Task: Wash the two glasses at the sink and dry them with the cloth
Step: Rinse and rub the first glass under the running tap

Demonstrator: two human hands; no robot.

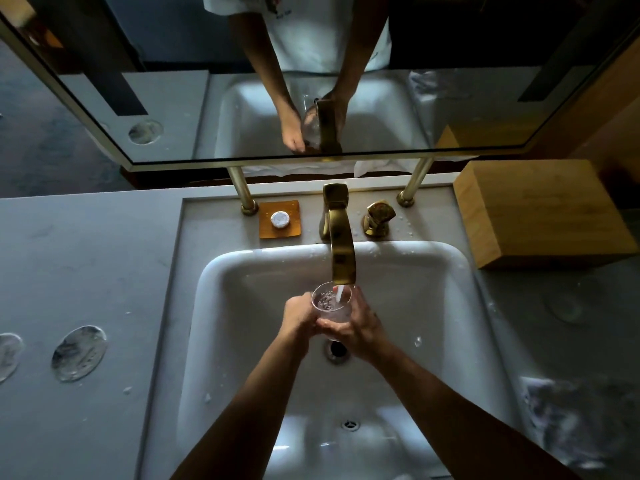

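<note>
Brass faucet point(341, 244) overhangs the glass point(331, 302), both hands' grip, left point(300, 315) and right point(356, 327), wrapped around it.

I note one clear glass point(331, 302) upright under the brass faucet point(341, 252), water streaming in, bubbles inside, gripped by both hands over the white sink point(450, 306), crumpled cloth point(554, 414) on counter right.
</note>
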